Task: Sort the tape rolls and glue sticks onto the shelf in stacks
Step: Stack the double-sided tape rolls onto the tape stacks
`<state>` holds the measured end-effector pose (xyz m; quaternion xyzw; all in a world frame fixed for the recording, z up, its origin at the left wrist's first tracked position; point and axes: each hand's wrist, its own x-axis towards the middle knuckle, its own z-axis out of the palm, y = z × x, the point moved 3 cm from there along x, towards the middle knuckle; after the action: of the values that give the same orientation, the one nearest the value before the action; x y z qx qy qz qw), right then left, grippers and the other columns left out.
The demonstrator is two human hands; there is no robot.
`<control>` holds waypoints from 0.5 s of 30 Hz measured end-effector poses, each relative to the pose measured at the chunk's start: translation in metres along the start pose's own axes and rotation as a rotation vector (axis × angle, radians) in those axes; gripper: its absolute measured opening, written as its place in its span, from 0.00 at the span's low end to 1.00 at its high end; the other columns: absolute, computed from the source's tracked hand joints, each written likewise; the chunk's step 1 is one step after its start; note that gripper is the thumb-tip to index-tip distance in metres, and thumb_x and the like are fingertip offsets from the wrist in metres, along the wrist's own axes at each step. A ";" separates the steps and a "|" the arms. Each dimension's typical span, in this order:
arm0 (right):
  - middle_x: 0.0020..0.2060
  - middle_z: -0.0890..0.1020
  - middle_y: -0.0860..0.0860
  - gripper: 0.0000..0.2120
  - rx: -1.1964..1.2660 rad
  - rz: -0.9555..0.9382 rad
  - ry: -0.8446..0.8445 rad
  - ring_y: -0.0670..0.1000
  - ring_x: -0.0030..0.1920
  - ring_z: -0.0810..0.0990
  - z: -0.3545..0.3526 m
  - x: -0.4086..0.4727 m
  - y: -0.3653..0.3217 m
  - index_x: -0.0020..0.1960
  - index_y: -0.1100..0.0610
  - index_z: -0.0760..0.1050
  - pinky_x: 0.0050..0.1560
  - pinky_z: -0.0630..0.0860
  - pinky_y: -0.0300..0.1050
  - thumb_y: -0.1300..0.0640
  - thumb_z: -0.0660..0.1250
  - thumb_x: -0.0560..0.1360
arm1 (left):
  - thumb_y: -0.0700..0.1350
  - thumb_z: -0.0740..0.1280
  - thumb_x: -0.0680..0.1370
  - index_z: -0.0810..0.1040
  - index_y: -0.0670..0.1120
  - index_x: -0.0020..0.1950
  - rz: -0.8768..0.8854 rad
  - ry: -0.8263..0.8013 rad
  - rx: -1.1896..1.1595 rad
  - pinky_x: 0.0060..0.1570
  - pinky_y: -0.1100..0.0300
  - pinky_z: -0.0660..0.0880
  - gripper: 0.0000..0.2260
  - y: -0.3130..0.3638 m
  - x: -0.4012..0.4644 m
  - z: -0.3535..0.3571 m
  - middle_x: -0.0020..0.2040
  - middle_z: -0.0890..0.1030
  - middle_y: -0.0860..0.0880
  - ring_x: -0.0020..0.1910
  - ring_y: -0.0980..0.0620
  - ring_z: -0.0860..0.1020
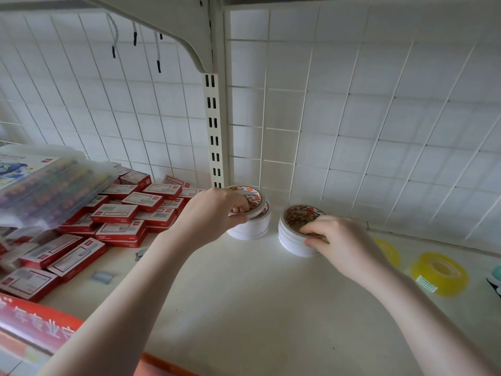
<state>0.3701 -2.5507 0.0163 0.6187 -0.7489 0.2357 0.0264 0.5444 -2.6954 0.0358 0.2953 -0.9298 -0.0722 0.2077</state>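
Note:
Two stacks of white tape rolls stand on the white shelf (244, 294) near the back grid wall. My left hand (214, 213) pinches the tilted top roll (254, 202) of the left stack (250, 229), fingers inside its core and thumb on its outer edge. My right hand (333, 237) grips the top roll of the right stack (294, 232), fingers curled over its near rim. A yellow tape roll (440, 272) lies flat at the right, with another yellow roll (387, 251) partly hidden behind my right wrist. No glue sticks are visible.
Several red boxes (116, 215) lie piled at the left, beside a clear case of coloured pens (46, 185). A slotted upright post (214, 137) and shelf bracket rise behind the left stack. A teal object (496, 272) pokes in at the right edge. Small grey bits (101, 276) lie on the shelf.

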 end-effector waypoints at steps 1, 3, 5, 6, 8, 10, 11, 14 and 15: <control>0.43 0.82 0.48 0.07 0.004 -0.004 0.008 0.52 0.46 0.78 0.000 0.000 0.000 0.49 0.53 0.82 0.46 0.72 0.48 0.59 0.69 0.72 | 0.48 0.69 0.74 0.80 0.50 0.48 -0.001 -0.009 -0.002 0.44 0.51 0.76 0.05 0.000 0.002 0.002 0.43 0.81 0.51 0.43 0.48 0.78; 0.43 0.82 0.48 0.07 0.009 -0.011 0.013 0.52 0.46 0.78 0.001 0.001 0.000 0.49 0.53 0.82 0.46 0.73 0.48 0.59 0.69 0.72 | 0.49 0.69 0.74 0.80 0.50 0.47 -0.002 -0.029 -0.003 0.44 0.51 0.76 0.05 -0.001 0.006 0.005 0.43 0.81 0.52 0.43 0.49 0.79; 0.43 0.81 0.48 0.07 0.013 -0.018 0.011 0.52 0.46 0.77 0.001 0.001 0.001 0.49 0.54 0.82 0.46 0.73 0.49 0.59 0.69 0.72 | 0.49 0.69 0.74 0.80 0.51 0.47 0.004 -0.046 0.002 0.44 0.51 0.76 0.05 -0.001 0.008 0.007 0.42 0.81 0.53 0.42 0.49 0.78; 0.42 0.81 0.49 0.07 0.011 -0.023 0.011 0.52 0.45 0.77 0.001 0.001 0.001 0.49 0.54 0.82 0.46 0.72 0.49 0.59 0.69 0.72 | 0.49 0.69 0.74 0.81 0.51 0.47 0.006 -0.051 0.000 0.44 0.51 0.76 0.04 0.000 0.009 0.008 0.42 0.81 0.52 0.42 0.49 0.78; 0.42 0.81 0.49 0.06 0.002 -0.032 0.012 0.52 0.45 0.77 0.001 0.002 0.002 0.48 0.55 0.82 0.46 0.72 0.49 0.59 0.69 0.73 | 0.49 0.69 0.74 0.81 0.50 0.47 0.005 -0.061 -0.001 0.44 0.52 0.76 0.04 0.002 0.010 0.010 0.42 0.81 0.52 0.43 0.49 0.78; 0.42 0.81 0.50 0.05 -0.009 -0.034 0.004 0.53 0.46 0.77 0.001 0.002 0.003 0.48 0.56 0.81 0.47 0.72 0.49 0.58 0.68 0.73 | 0.49 0.69 0.74 0.81 0.50 0.47 0.005 -0.071 0.004 0.44 0.52 0.76 0.04 0.004 0.011 0.011 0.42 0.81 0.52 0.42 0.50 0.78; 0.42 0.81 0.50 0.05 -0.010 -0.033 0.000 0.53 0.46 0.77 0.002 0.002 0.003 0.48 0.56 0.81 0.47 0.72 0.49 0.58 0.68 0.73 | 0.49 0.69 0.74 0.81 0.50 0.46 0.006 -0.075 0.004 0.44 0.52 0.76 0.04 0.004 0.011 0.012 0.42 0.81 0.52 0.42 0.50 0.78; 0.44 0.81 0.48 0.06 -0.011 -0.030 -0.006 0.52 0.48 0.77 0.002 0.002 0.003 0.50 0.53 0.81 0.48 0.72 0.49 0.57 0.68 0.74 | 0.49 0.69 0.74 0.81 0.50 0.45 0.007 -0.084 0.006 0.44 0.52 0.76 0.04 0.004 0.013 0.013 0.41 0.81 0.52 0.42 0.49 0.79; 0.44 0.81 0.48 0.07 -0.008 -0.029 -0.008 0.52 0.48 0.76 0.002 0.002 0.003 0.50 0.52 0.81 0.49 0.72 0.48 0.57 0.67 0.74 | 0.49 0.69 0.74 0.81 0.50 0.45 0.006 -0.089 0.005 0.44 0.52 0.76 0.04 0.004 0.013 0.013 0.41 0.81 0.52 0.42 0.49 0.79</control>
<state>0.3674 -2.5523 0.0146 0.6304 -0.7409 0.2298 0.0294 0.5271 -2.7001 0.0296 0.2895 -0.9392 -0.0821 0.1654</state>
